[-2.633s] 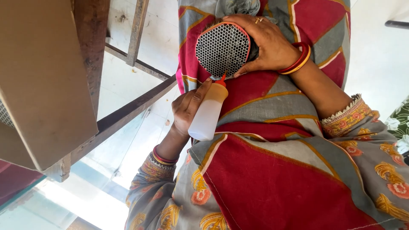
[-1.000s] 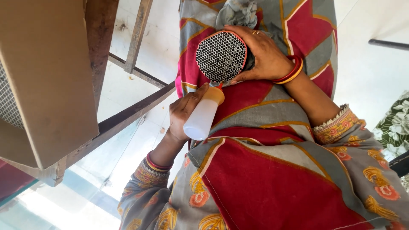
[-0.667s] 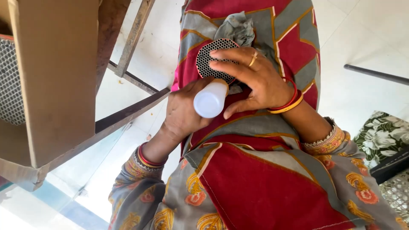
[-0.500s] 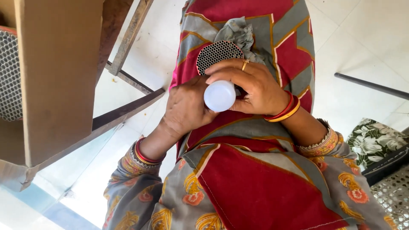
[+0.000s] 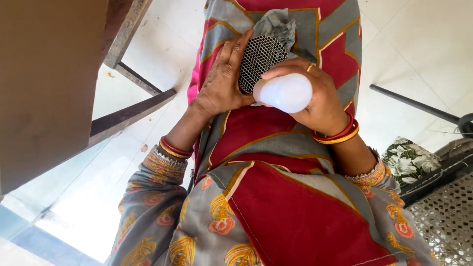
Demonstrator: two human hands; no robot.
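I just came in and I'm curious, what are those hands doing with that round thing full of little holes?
A person looks down at their own lap. The left hand rests against a round black mesh piece, holding it over the red and grey patterned cloth. The right hand grips a small white plastic bottle, its bottom facing the camera, right beside the mesh. A crumpled grey rag lies just above the mesh.

Black round mesh disc (image 5: 260,62) on lap; white bottle (image 5: 284,92) base-up, overlapping disc.
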